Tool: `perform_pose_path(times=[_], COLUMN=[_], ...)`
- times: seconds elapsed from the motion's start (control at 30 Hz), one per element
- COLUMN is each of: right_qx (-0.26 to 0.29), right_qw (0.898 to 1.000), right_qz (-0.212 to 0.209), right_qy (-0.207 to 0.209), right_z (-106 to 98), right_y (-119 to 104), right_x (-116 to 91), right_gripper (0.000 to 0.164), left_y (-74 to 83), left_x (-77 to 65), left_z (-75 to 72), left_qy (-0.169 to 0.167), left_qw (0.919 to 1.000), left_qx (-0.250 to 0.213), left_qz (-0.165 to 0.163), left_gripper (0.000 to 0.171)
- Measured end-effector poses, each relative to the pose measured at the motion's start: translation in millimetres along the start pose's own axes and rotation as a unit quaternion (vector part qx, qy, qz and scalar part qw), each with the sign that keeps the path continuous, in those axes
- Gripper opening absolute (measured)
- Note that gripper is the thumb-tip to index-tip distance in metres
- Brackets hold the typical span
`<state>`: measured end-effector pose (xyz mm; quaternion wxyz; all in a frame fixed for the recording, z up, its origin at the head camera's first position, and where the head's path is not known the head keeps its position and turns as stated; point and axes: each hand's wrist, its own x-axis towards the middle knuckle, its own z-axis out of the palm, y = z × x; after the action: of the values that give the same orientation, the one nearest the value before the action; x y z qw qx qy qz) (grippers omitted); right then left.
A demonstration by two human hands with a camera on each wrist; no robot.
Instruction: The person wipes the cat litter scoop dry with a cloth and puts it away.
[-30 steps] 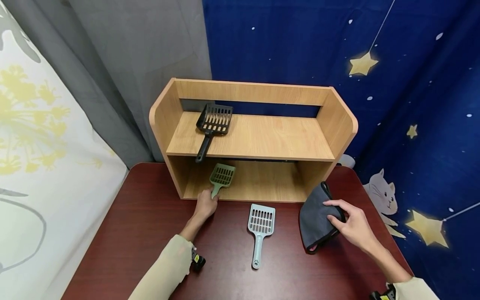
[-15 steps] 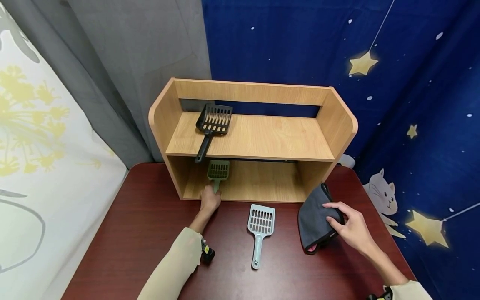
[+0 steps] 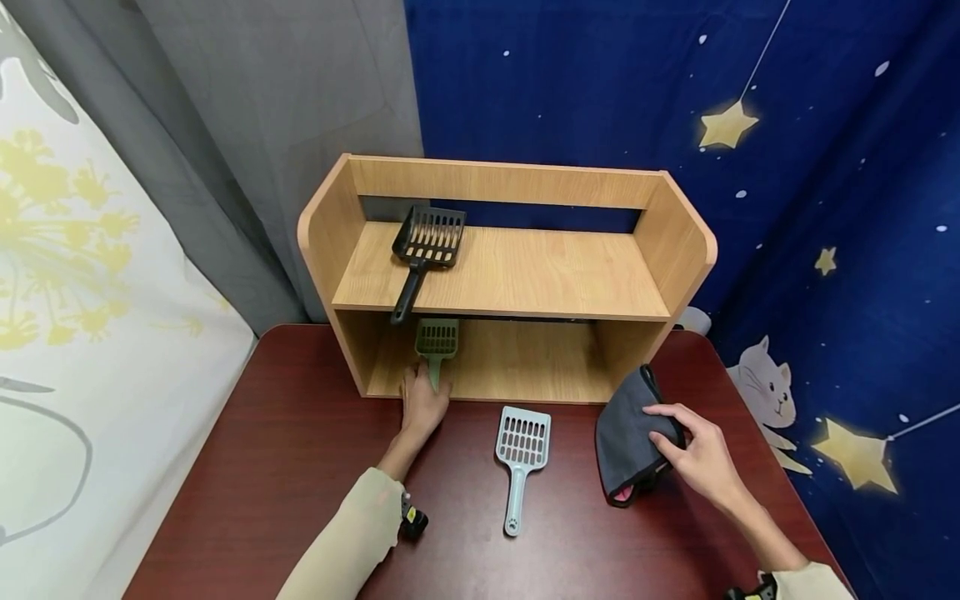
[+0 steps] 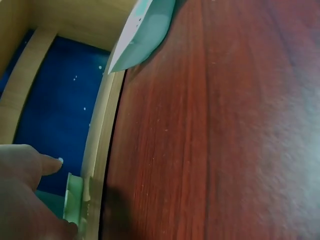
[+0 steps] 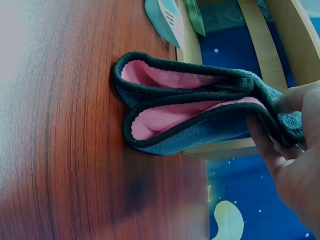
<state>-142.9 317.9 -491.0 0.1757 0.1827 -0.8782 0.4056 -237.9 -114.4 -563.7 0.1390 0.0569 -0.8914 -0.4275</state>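
Note:
The green slotted litter scoop lies on the lower shelf at the left, its handle toward the front edge. My left hand is at that handle, thumb and fingers spread to either side of it; in the left wrist view the fingers stand apart from the scoop's green edge. On the right, my right hand pinches a folded grey cloth with black edging. Its pink inner side shows in the right wrist view, the folds hanging over the table.
A wooden two-tier shelf stands at the table's back. On its upper board lies a black litter scoop, handle overhanging the front. A pale blue litter scoop lies on the red-brown table between the hands.
The green scoop has straightened and settled back on the lower shelf, and my left hand has loosened from its handle. The cloth and right hand have barely shifted.

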Motion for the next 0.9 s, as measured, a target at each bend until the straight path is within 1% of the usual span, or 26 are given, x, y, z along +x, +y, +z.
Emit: perform_pose_path(times=[0.07,0.13,0.2,0.3,0.37,0.47,0.6,0.7,0.8,0.9], right_qx=[-0.001,-0.004,-0.007,-0.019,-0.026,-0.034,-0.037,-0.038,-0.037,-0.042], right_qw=[1.0,1.0,1.0,1.0,1.0,0.999,0.999,0.998,0.998,0.998], right_qz=[0.002,0.004,0.005,0.004,0.005,0.011,0.033,0.045,0.048,0.051], right_qy=[0.001,0.002,0.002,0.002,0.001,-0.005,-0.009,-0.008,-0.003,0.01], right_z=[0.3,0.1,-0.2,-0.1,0.1,0.8,1.6,2.0,3.9,6.7], right_y=[0.3,0.4,0.3,2.0,3.3,5.0,7.0,8.2,9.0,9.1], right_x=[-0.1,0.3,0.4,0.2,0.1,0.2,0.5,1.8,3.1,3.4], right_gripper=[0.048,0.048,0.048,0.047,0.047,0.047,0.045,0.037,0.031,0.032], left_y=[4.2,9.9,15.7,25.7,32.3,42.5,53.9,58.6,60.2,61.6], left_x=[-4.0,-9.5,-15.6,-25.9,-34.2,-50.1,-75.8,-93.3,-106.5,-115.9], left_z=[-2.4,-5.9,-8.9,-11.8,-11.4,-9.0,-1.7,7.2,15.7,21.7], left_qy=[0.003,0.004,0.009,0.013,0.005,-0.028,-0.09,-0.132,-0.149,-0.157], left_qw=[0.9997,0.9995,0.9986,0.9955,0.9929,0.9906,0.9879,0.9844,0.9818,0.9804], left_qx=[0.022,0.029,0.033,0.031,0.031,0.024,0.029,0.037,0.051,0.066], left_qz=[0.005,0.015,0.04,0.088,0.115,0.132,0.123,0.11,0.107,0.099], left_gripper=[0.071,0.07,0.069,0.068,0.069,0.074,0.082,0.089,0.098,0.109])
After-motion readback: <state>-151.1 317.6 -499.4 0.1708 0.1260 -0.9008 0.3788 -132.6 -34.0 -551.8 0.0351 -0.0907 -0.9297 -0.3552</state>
